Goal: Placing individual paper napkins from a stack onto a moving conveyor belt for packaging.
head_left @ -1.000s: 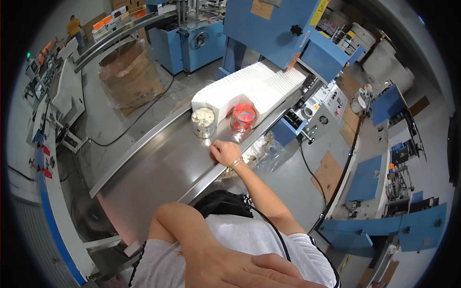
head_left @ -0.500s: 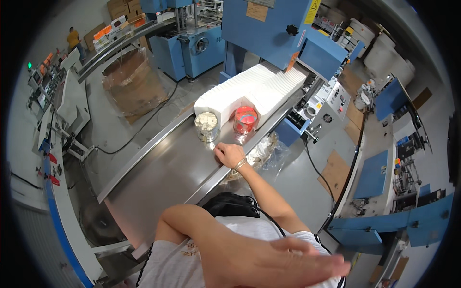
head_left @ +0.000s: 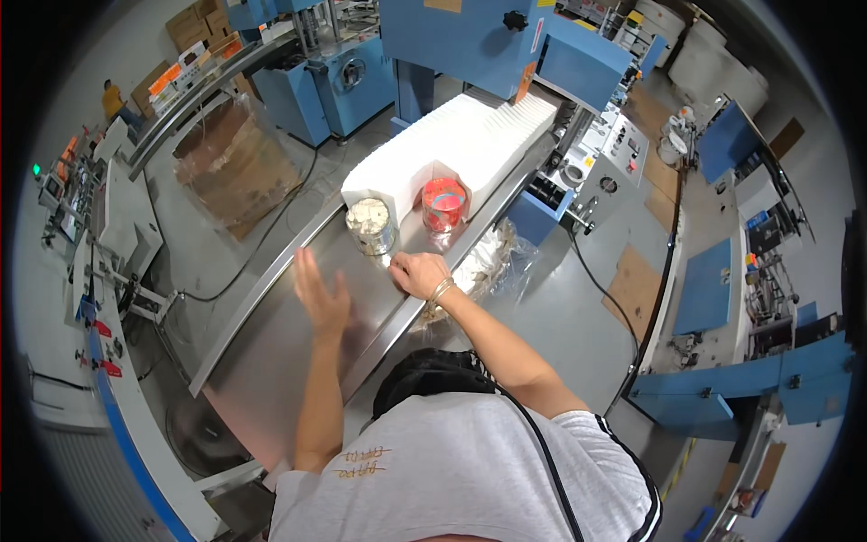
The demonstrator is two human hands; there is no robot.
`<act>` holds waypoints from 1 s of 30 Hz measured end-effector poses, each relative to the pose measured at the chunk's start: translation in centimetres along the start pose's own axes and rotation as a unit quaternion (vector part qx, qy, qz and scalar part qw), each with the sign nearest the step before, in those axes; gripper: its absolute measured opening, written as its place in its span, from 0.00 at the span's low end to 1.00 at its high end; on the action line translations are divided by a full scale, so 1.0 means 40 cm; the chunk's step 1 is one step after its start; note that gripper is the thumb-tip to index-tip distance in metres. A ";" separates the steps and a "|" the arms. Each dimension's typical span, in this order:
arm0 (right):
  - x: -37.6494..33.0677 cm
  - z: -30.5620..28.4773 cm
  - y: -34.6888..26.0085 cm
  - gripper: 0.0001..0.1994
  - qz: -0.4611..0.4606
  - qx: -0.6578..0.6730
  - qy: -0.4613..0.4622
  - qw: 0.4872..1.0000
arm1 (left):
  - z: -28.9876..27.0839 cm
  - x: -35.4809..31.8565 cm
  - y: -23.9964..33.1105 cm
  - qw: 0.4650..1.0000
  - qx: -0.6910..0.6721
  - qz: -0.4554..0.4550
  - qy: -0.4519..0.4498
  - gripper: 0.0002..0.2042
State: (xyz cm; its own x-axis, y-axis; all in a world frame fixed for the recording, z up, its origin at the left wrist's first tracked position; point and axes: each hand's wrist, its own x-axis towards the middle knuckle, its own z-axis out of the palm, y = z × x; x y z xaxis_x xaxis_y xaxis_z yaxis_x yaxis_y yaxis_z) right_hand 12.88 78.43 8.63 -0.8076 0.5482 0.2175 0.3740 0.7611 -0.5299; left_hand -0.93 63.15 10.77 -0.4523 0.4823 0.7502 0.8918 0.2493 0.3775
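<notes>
My left hand hovers above the metal chute, its fingers spread and slightly blurred, with nothing in it. Bracelets circle the wrist of my right hand, which rests near the chute's right rail with its fingers curled; I see nothing in them. Just beyond the hands stands a clear round container filled with cream-coloured pieces. To its right is another clear container with red contents. Both stand against the near ends of two packed rows of thin white pieces on the chute, one row reaching closer to me.
A blue machine rises over the far end of the rows, with a control panel at its right. Crumpled clear plastic lies beside the right rail. A large carton stands on the floor at left. Cables cross the floor.
My left hand has swung from close in front of my body forward and left, over the chute. My right hand stays by the rail. The whole view has shifted slightly.
</notes>
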 end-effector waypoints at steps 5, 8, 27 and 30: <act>-0.003 -0.008 -0.007 0.11 -0.003 0.002 0.002 1.000 | 0.021 -0.046 -0.174 0.944 -0.130 -0.301 0.021 0.18; -0.003 -0.008 -0.011 0.10 -0.002 0.007 0.004 1.000 | 0.025 -0.063 -0.214 0.941 -0.114 -0.319 0.016 0.12; -0.005 -0.013 -0.007 0.10 -0.009 -0.013 0.014 1.000 | 0.090 -0.112 -0.210 0.832 -0.329 -0.427 -0.128 0.09; 0.000 -0.006 -0.012 0.09 -0.012 0.000 0.000 1.000 | 0.090 -0.124 -0.234 0.832 -0.341 -0.424 -0.109 0.08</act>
State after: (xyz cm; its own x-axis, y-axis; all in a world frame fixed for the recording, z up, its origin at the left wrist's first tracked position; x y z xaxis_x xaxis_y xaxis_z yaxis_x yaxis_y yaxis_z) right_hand 12.80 78.14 9.09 -0.8158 0.5305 0.2303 0.3551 0.7738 -0.5245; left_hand -7.07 61.44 1.58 -0.8444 0.5347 -0.0318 0.0122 0.0786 0.9968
